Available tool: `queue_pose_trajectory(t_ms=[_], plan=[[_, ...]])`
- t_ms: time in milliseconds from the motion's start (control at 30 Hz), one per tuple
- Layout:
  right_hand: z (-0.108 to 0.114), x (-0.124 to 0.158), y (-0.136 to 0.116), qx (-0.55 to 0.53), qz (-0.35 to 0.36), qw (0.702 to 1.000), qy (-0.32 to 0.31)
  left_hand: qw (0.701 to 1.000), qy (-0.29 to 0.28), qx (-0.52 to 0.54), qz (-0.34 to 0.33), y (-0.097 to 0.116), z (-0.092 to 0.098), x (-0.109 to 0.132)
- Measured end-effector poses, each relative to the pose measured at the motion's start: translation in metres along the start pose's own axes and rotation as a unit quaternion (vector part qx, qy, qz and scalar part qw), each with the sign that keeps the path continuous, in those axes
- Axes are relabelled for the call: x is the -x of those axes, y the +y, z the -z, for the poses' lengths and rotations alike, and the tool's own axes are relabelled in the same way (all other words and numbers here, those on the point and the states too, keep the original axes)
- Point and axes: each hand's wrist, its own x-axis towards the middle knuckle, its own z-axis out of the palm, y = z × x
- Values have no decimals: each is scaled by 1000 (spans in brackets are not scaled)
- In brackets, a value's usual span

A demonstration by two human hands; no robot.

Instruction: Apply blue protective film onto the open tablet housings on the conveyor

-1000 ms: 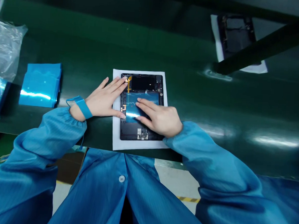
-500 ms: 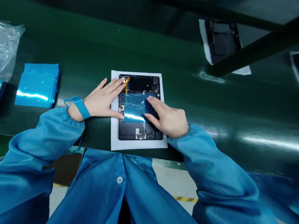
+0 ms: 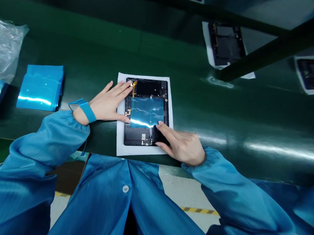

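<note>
An opened tablet housing lies on a white sheet in front of me. A shiny blue film covers the middle of the housing. My left hand is open, its fingers spread, with fingertips on the housing's left edge near an orange flex cable and the thumb by the film's lower left corner. At the film's lower right corner, the index fingertip of my right hand presses down. Its thumb lies apart from that finger, near the housing's lower right edge, and nothing shows between them.
A stack of blue films lies on the green table at left, beside a clear plastic bag. Further opened tablets on white sheets sit at upper right, behind a dark bar.
My right hand has slid down and slightly right, from the film's right part to its lower right corner. My left hand has stayed in place on the housing.
</note>
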Motion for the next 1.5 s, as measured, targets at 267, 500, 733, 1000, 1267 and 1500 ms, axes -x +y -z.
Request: queue_pose_trajectory(t_ms=[267,500,733,1000,1267,1500], plan=[[2,2,15,-87,30,993,73,999,-8,9,31,6,23,-8],[-16,-4,14,-192,-220,939,184,975,131,-67,169,29,34,-76],[-32,-14,12,-227,-278,918,168,984,78,-71,145,10,29,-101],[-27,-21,18,-394,-359,838,119,977,152,-107,108,26,58,-81],[-31,-90,33,-446,-319,832,88,916,344,-115,173,-1,105,-56],[-48,-254,113,-367,-373,843,119,921,368,-40,119,-15,54,-31]])
